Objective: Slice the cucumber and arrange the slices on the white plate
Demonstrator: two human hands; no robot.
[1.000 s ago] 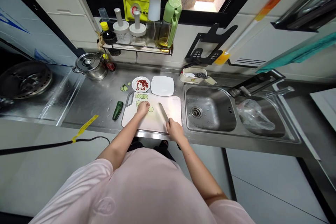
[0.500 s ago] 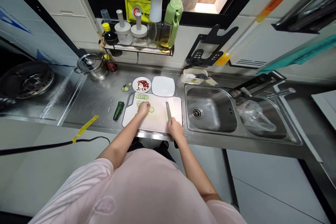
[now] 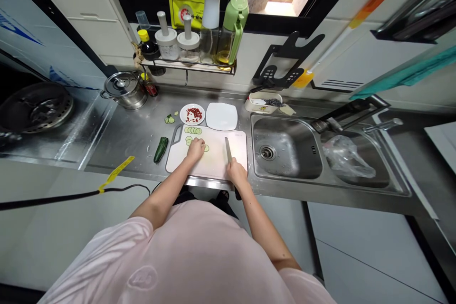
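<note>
My left hand (image 3: 195, 150) rests low over the white cutting board (image 3: 213, 167), fingers curled together. Its fingertips meet the edge of a round cucumber slice (image 3: 206, 148); whether something is pinched under them is hidden. More slices (image 3: 188, 140) lie just beyond this hand, and an overlapping row of cucumber slices (image 3: 193, 130) lies along the board's far edge. My right hand (image 3: 236, 171) is wrapped round the handle of a kitchen knife (image 3: 228, 149), its blade pointing away from me over the board's right part. Left of the board lies a dark green piece of cucumber (image 3: 161, 149).
Behind the board stand a plate of chopped red pieces (image 3: 183, 117) and a white square plate (image 3: 221, 117). Cucumber scraps (image 3: 170, 119) lie to their left. A steel sink (image 3: 285, 156) is at right, a lidded pot (image 3: 124, 90) back left, a condiment rack (image 3: 188, 65) above.
My left hand has shifted slightly right and towards me, its fingertips closer against the lone cucumber slice. My right hand with the knife has barely moved.
</note>
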